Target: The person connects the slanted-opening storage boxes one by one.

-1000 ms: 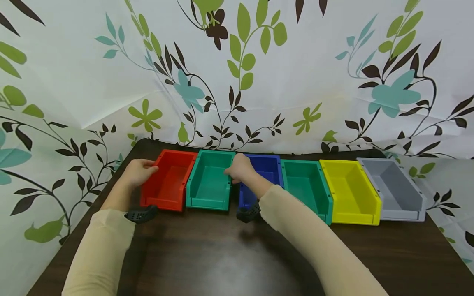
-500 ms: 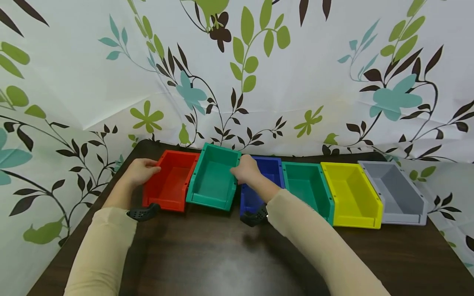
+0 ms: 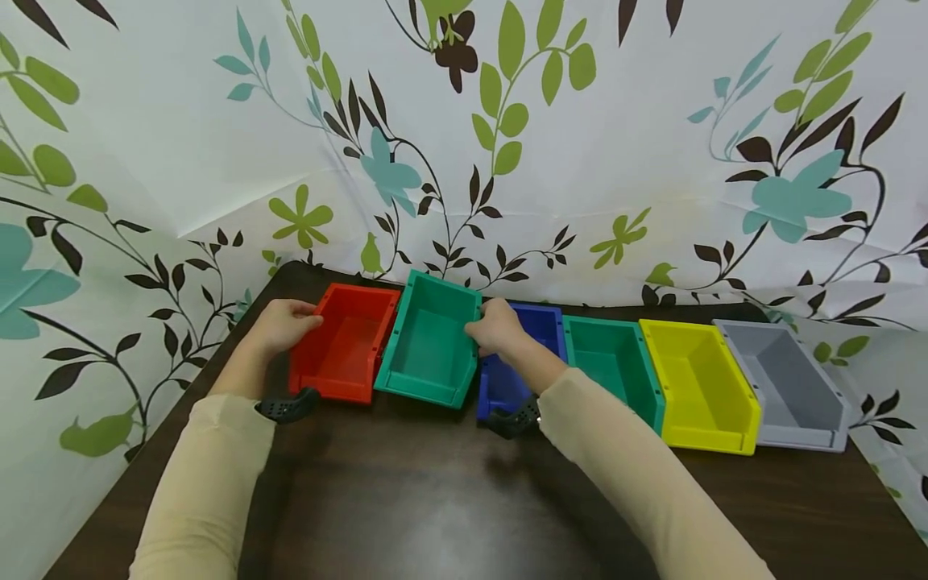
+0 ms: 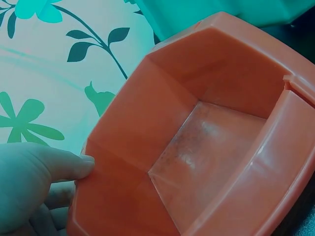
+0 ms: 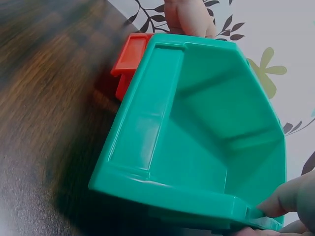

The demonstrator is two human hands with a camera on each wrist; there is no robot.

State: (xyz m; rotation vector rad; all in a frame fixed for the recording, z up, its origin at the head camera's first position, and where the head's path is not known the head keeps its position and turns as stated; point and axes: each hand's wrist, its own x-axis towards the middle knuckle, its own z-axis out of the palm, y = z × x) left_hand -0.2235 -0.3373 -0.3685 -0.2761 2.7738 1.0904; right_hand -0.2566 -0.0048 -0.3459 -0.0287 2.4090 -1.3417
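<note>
My left hand [image 3: 286,326] pinches the left side wall of a red plastic storage bin [image 3: 333,388], its thumb over the rim. In the left wrist view the thumb [image 4: 74,166] lies on that rim, and the other fingers are partly hidden behind the wall. My right hand [image 3: 500,329] grips the right rim of a green bin [image 3: 420,388] standing beside the red one. This green bin sits askew, its right side raised, its left edge against the red bin. In the right wrist view thumb and fingers [image 5: 283,199] pinch its rim corner.
Right of my hands stand a blue bin [image 3: 500,395], partly behind my right wrist, then a second green bin [image 3: 605,354], a yellow bin [image 3: 696,395] and a grey bin [image 3: 786,379]. They line the back of the dark wooden table [image 3: 406,499]. A leaf-patterned sheet [image 3: 616,121] hangs behind.
The green bin has gone from straight in the row to raised and turned askew, with my right hand gripping it. My left hand stays at the red bin. The head view has shifted slightly.
</note>
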